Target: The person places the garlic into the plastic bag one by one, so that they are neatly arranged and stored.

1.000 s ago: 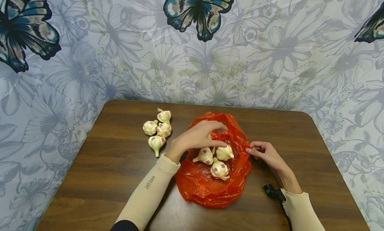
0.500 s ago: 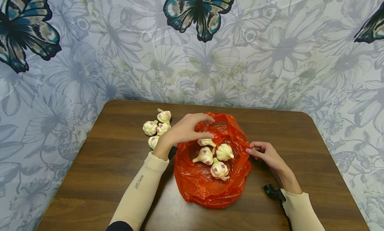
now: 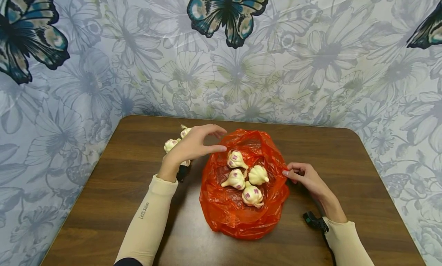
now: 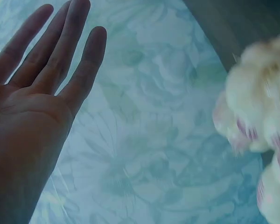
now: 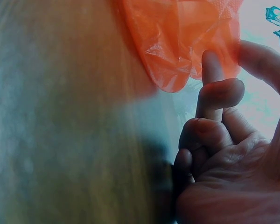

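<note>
A red plastic bag [image 3: 238, 222] lies spread on the table with its mouth facing up. Inside it sit several garlic bulbs [image 3: 252, 196], pale with purple streaks. My right hand [image 3: 309, 177] pinches the bag's right edge between thumb and forefinger; in the right wrist view the bag [image 5: 172, 46] reaches up to those fingertips. My left hand [image 3: 193, 141], holding nothing, hovers left of the bag with fingers extended. Under and behind it are more garlic bulbs [image 3: 170, 144], partly hidden. The left wrist view has these bulbs [image 4: 256, 102] to the right of the straight fingers.
The brown wooden table [image 3: 114, 189] has rounded far corners. A patterned cloth [image 3: 138, 66] with butterflies hangs right behind its far edge. A small black camera [image 3: 315, 221] is strapped to the right wrist.
My left hand has drawn back leftward from over the bag to the loose bulbs, uncovering a garlic bulb at the back of the bag. The right hand has stayed in place.
</note>
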The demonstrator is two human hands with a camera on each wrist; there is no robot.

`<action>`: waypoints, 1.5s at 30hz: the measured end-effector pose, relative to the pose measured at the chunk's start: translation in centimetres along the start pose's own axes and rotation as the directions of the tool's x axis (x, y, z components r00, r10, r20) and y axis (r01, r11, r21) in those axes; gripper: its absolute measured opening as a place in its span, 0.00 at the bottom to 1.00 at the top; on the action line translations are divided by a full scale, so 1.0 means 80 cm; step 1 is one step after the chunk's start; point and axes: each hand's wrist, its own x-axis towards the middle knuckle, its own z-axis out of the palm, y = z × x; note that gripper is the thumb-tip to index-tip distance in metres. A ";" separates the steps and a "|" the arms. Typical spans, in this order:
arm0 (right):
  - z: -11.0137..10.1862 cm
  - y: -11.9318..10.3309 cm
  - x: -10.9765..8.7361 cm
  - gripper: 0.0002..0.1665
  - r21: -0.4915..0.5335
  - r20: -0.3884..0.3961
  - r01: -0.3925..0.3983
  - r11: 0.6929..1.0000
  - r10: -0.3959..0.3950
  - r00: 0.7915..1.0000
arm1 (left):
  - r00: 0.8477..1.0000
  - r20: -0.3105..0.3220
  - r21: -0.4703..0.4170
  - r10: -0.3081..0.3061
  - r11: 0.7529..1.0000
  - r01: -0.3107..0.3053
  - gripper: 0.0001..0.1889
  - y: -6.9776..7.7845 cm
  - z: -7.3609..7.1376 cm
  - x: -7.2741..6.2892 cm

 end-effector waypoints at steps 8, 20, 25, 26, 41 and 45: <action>-0.001 -0.001 0.001 0.10 -0.011 0.008 0.012 1.000 -0.012 1.000 | 0.997 -0.059 0.008 -0.059 0.998 0.060 0.26 -0.016 -0.031 -0.030; -0.002 -0.001 0.000 0.10 -0.019 -0.001 0.010 1.000 -0.010 1.000 | 0.974 -0.185 0.055 -0.132 0.988 0.145 0.23 -0.043 -0.079 -0.075; -0.002 -0.001 -0.002 0.10 -0.014 0.001 0.021 1.000 -0.021 1.000 | 0.963 -0.213 0.075 -0.165 0.980 0.185 0.23 -0.049 -0.092 -0.095; -0.002 -0.002 -0.002 0.10 -0.013 0.001 0.021 1.000 -0.021 1.000 | 0.962 -0.213 0.078 -0.173 0.978 0.193 0.23 -0.050 -0.094 -0.099; -0.001 -0.001 -0.002 0.10 -0.021 -0.007 0.014 1.000 -0.014 1.000 | 0.920 -0.305 0.149 -0.245 0.942 0.301 0.21 -0.065 -0.132 -0.155; -0.001 -0.003 0.000 0.10 -0.019 -0.001 0.010 1.000 -0.010 1.000 | 0.913 -0.323 0.170 -0.248 0.934 0.314 0.21 -0.069 -0.141 -0.167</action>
